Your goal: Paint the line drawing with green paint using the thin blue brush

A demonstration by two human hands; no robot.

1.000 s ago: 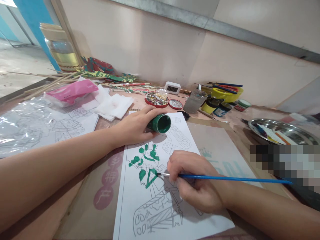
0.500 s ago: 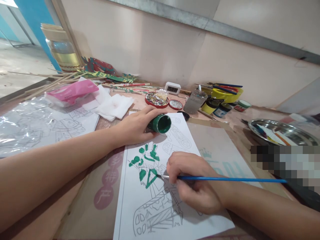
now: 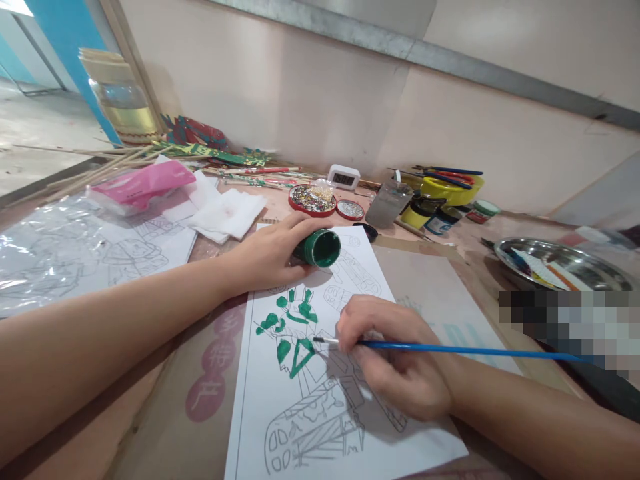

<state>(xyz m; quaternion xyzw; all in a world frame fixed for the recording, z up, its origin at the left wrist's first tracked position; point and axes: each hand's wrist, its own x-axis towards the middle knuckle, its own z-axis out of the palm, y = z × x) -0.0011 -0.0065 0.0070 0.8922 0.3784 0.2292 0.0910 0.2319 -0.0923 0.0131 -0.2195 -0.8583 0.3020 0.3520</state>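
Note:
My left hand is wrapped round a small jar of green paint, tilted with its open mouth toward the right, over the top of the drawing sheet. My right hand grips a blue paintbrush near its metal end. The dark bristle tip is at the right corner of a green-outlined triangle on the white sheet; whether it touches the paper I cannot tell. Several patches of the pencil drawing are painted green.
Behind the sheet stand a red dish of beads, a white digital clock, a cup of cloudy water and paint jars. A metal bowl is at right. Tissues and a pink packet lie at left.
My right hand and the brush have shifted slightly up the sheet, with the brush tip a little higher. My left hand keeps the jar in nearly the same place.

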